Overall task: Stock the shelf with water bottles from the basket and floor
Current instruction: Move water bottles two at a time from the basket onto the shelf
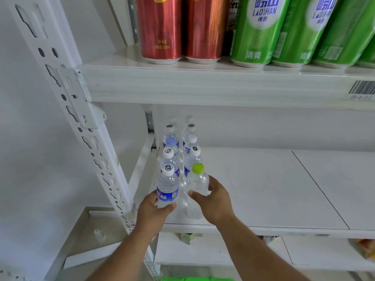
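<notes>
Two rows of small water bottles stand at the left end of the white middle shelf. My left hand grips the front bottle of the left row, a white-capped bottle with a blue label. My right hand grips the front bottle of the right row, a clear bottle with a green cap. Both bottles stand upright at the shelf's front edge.
Red cans and green cans fill the upper shelf. A white perforated upright rises at the left. One clear bottle lies on the floor at the left. A green basket edge shows at the bottom.
</notes>
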